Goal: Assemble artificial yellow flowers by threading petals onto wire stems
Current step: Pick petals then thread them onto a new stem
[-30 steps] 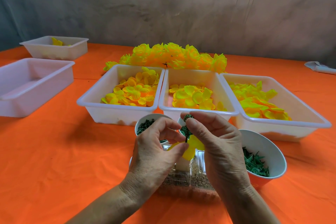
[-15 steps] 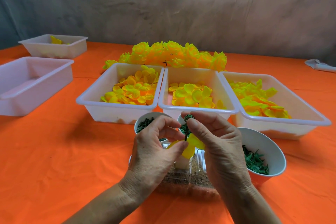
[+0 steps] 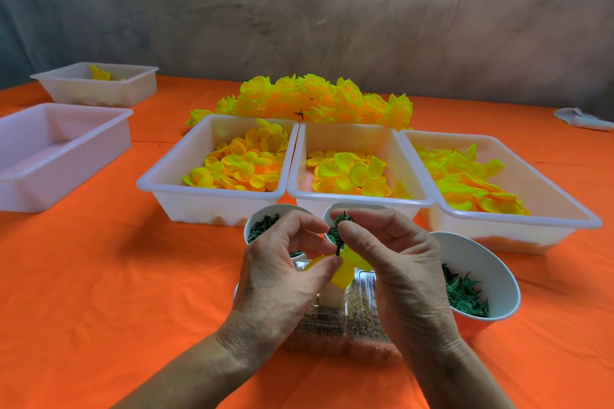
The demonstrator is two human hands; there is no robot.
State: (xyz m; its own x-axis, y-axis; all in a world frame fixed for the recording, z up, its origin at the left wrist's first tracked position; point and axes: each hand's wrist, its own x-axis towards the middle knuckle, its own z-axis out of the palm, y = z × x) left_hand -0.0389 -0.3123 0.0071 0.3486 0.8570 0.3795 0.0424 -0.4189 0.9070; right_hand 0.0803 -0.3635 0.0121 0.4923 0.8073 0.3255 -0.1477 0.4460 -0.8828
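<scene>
I have both hands close together above the clear plastic box (image 3: 345,325). My right hand (image 3: 395,262) pinches the dark green stem (image 3: 339,236) near its head, upright so its tip points down. My left hand (image 3: 282,269) pinches the yellow petal (image 3: 344,271) just beneath, holding it where the stem can pierce it. The three petal trays (image 3: 212,199) sit just beyond, within reach for the next layer.

An orange tablecloth (image 3: 99,292) fills the lower frame. Behind it, a grey mottled backdrop wall (image 3: 332,10) spans the top. A folded pale grey cloth (image 3: 581,119) lies at the right edge.
</scene>
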